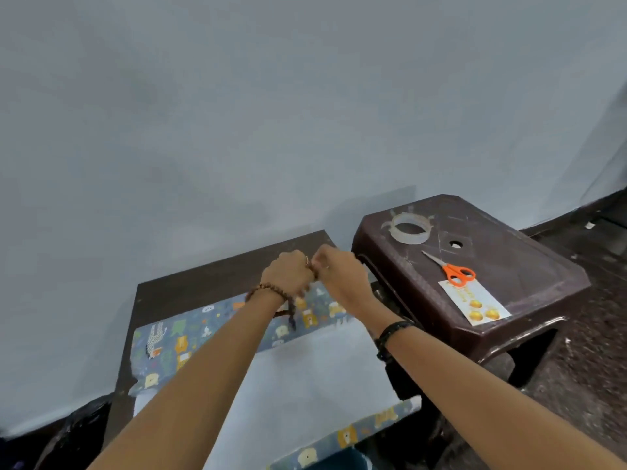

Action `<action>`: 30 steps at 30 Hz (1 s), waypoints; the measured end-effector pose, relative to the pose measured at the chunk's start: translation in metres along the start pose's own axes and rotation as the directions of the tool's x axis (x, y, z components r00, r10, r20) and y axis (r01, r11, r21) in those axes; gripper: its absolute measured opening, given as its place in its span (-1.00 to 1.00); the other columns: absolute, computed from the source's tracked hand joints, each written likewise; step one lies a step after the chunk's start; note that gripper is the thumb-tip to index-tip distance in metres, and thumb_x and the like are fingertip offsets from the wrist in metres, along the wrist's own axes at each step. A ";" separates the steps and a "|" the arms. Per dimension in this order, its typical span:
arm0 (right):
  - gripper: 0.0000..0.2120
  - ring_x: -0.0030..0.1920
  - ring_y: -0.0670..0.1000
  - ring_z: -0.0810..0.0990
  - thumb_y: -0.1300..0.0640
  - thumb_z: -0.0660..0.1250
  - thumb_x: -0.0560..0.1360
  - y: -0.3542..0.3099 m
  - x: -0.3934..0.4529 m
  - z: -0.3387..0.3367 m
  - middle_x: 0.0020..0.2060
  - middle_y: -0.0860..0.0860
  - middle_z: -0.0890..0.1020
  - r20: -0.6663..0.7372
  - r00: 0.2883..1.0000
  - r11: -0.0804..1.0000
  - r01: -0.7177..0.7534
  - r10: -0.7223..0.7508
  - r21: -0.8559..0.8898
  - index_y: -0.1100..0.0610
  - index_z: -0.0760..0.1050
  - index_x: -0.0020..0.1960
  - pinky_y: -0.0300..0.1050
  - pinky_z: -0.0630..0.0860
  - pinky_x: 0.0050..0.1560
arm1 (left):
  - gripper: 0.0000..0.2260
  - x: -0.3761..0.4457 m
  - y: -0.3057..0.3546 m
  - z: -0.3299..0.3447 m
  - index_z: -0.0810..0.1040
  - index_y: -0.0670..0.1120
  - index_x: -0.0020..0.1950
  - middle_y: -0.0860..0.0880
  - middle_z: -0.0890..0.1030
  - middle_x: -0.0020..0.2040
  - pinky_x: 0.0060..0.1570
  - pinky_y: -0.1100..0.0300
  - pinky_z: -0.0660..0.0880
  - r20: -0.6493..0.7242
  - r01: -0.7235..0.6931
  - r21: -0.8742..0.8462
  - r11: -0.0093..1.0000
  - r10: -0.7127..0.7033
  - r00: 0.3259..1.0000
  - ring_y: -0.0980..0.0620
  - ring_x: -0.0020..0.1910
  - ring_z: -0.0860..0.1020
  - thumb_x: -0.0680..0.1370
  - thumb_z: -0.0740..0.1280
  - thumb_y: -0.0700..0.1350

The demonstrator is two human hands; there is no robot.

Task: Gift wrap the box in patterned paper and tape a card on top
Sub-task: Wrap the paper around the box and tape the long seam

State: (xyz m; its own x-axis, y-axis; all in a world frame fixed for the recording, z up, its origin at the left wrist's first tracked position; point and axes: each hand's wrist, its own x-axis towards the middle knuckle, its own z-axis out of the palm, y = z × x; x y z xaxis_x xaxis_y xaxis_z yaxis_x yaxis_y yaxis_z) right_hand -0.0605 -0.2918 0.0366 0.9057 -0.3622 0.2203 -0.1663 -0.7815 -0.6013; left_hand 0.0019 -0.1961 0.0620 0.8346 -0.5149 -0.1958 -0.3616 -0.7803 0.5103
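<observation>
Patterned paper point(210, 330) lies on the dark table point(190, 283), white side up near me, with the printed far flap folded up just below the hands. The box itself is hidden. Left hand point(286, 274) and right hand point(336, 271) meet knuckle to knuckle above that flap, fingers curled; can't tell what they're pinching, if anything. Right of the grip, on the brown stool point(529, 266): tape roll point(410, 228), orange scissors point(454, 271), then the card point(475, 301).

I can read nothing here. The card point(474, 302) on the stool point(529, 286) carries a line of yellow print, too blurred to make out. The wrapping paper point(190, 337) shows only small pictures, no words I can tell.
</observation>
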 end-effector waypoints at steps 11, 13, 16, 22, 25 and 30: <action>-0.80 -0.17 0.08 0.52 0.04 0.24 0.50 0.153 0.096 -0.092 -0.21 0.05 0.57 -0.343 0.760 0.834 -0.496 0.552 0.242 0.15 0.57 -0.09 -0.13 0.37 -0.26 | -0.79 0.133 0.122 0.066 0.43 -0.14 -0.37 -0.05 0.44 -0.38 -0.26 0.06 0.50 -0.091 -0.057 -0.480 0.875 0.015 0.996 0.01 -0.39 0.40 0.45 0.35 -0.20; -0.76 -0.17 0.10 0.49 -0.02 0.25 0.40 0.176 0.110 -0.093 -0.25 0.08 0.53 -0.288 0.743 0.796 -0.553 0.605 0.245 0.17 0.50 -0.16 -0.14 0.34 -0.32 | -0.65 0.155 0.129 0.073 0.28 -0.11 -0.45 -0.07 0.41 -0.42 -0.20 0.08 0.43 -0.125 -0.049 -0.423 0.905 -0.004 0.992 -0.08 -0.34 0.47 0.45 0.35 -0.09; -0.46 0.06 0.20 0.53 -0.14 0.26 0.30 0.199 0.127 -0.083 -0.01 0.17 0.59 -0.186 0.704 0.728 -0.651 0.685 0.215 0.29 0.49 0.05 -0.06 0.42 -0.19 | -0.61 0.182 0.129 0.083 0.28 -0.09 -0.43 -0.21 0.58 -0.18 0.04 0.04 0.32 -0.096 0.001 -0.364 0.931 -0.039 0.995 -0.23 0.05 0.52 0.47 0.31 0.07; -0.62 0.01 0.22 0.58 -0.06 0.24 0.45 0.214 0.136 -0.076 0.00 0.18 0.61 -0.125 0.711 0.722 -0.676 0.692 0.150 0.25 0.55 0.01 -0.06 0.46 -0.14 | -0.64 0.204 0.134 0.103 0.56 -0.17 -0.15 -0.16 0.59 0.05 -0.01 0.08 0.25 -0.002 0.051 -0.366 0.929 -0.056 0.998 -0.18 0.15 0.45 0.46 0.27 0.14; -0.64 0.02 0.23 0.58 -0.05 0.25 0.49 0.211 0.133 -0.075 0.01 0.20 0.61 -0.169 0.721 0.739 -0.666 0.672 0.101 0.27 0.54 -0.02 -0.08 0.43 -0.18 | -0.72 0.203 0.136 0.104 0.56 -0.15 -0.18 -0.18 0.61 0.05 0.04 0.05 0.32 -0.002 0.048 -0.372 0.927 -0.053 0.999 -0.18 0.11 0.49 0.42 0.32 0.08; -0.61 -0.12 0.18 0.53 -0.12 0.24 0.51 0.174 0.129 -0.084 -0.13 0.17 0.55 -0.173 0.801 0.818 -0.571 0.573 0.065 0.24 0.46 -0.14 -0.10 0.38 -0.20 | -0.74 0.179 0.128 0.074 0.32 -0.11 -0.40 -0.03 0.39 -0.39 -0.36 0.18 0.32 -0.044 0.025 -0.504 0.863 -0.055 0.998 0.02 -0.40 0.36 0.45 0.32 -0.15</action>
State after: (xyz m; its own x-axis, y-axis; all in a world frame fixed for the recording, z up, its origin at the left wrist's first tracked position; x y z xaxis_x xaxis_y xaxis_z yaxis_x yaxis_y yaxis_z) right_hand -0.0050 -0.5175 0.0249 0.5630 -0.8258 -0.0348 -0.6279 -0.3999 -0.6677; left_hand 0.0741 -0.4141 0.0302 0.8705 -0.4555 -0.1866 -0.0816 -0.5074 0.8579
